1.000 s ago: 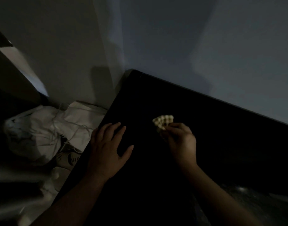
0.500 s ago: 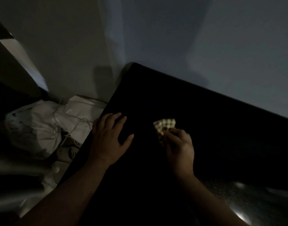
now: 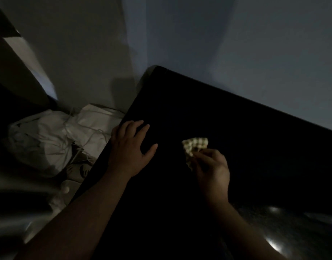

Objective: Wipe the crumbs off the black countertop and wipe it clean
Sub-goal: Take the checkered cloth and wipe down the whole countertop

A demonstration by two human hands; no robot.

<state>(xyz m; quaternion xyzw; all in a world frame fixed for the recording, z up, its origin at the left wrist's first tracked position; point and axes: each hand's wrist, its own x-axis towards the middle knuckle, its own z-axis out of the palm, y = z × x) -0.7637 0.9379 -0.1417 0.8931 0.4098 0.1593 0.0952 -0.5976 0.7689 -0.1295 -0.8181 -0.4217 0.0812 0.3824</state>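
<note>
Wall (image 3: 246, 53): pale, dim, rising behind the far edge of the countertop and meeting a second wall at the countertop's far left corner.

Black countertop (image 3: 227, 124): large, flat and very dark, running from that corner toward the viewer. Crumbs cannot be made out on it in this light.

White bags (image 3: 54, 141): crumpled heap with loose strings, lying beyond the countertop's left edge and below its level.

Speckled surface (image 3: 270, 233): glossy, with bright glints, adjoining the countertop's near right side.

Left hand (image 3: 129, 149): palm down on the countertop, just inside its left edge; fingers straight and slightly spread, thumb out, gripping nothing.

Right hand (image 3: 213, 171): over the middle of the countertop, well apart from the left hand; fingers curled, thumb and fingertips pinching the cloth.

Checked cloth (image 3: 195, 144): small, pale, bunched, sticking out beyond the right hand's fingertips at the countertop's middle. Whether it touches the countertop cannot be told.
</note>
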